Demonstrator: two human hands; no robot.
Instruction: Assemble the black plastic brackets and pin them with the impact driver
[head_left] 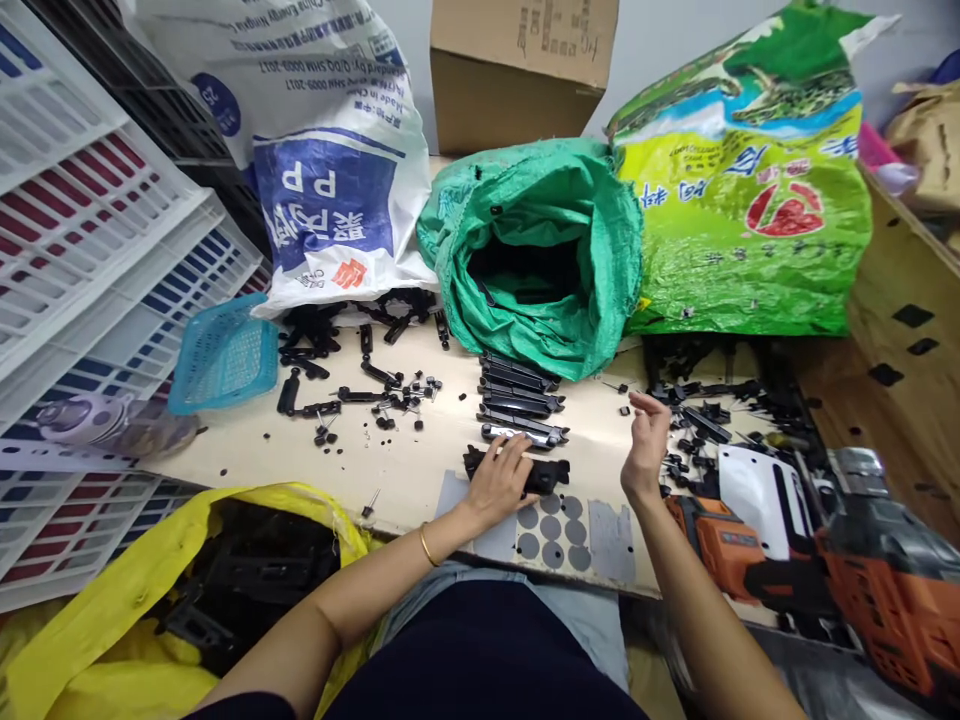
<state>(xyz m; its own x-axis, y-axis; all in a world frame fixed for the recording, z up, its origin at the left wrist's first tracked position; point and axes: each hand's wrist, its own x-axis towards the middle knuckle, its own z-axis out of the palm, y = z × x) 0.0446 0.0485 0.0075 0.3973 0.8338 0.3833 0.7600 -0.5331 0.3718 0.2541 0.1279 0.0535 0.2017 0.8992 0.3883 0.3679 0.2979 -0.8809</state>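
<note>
My left grip [501, 475] clamps a part [552, 477] before the sack [540, 330].
Off its front right, my right grip [646, 445]: apart or together, I cannot tell.

Parts-assembly workshop: workbench [247, 455], loose black parts [288, 392], orange power tool [881, 575], bulk sacks [337, 185], plastic crates [97, 235].

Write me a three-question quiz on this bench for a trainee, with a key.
1. Multiple choice: what lies under the person's left grip?
A) an orange power tool
B) a black part
C) a blue basket
2. True or false: the green sack stands between the white bag and the yellow-green bag.
3. Fill in: behind the green sack stands a brown ____.

Key:
1. B
2. True
3. cardboard box
</note>
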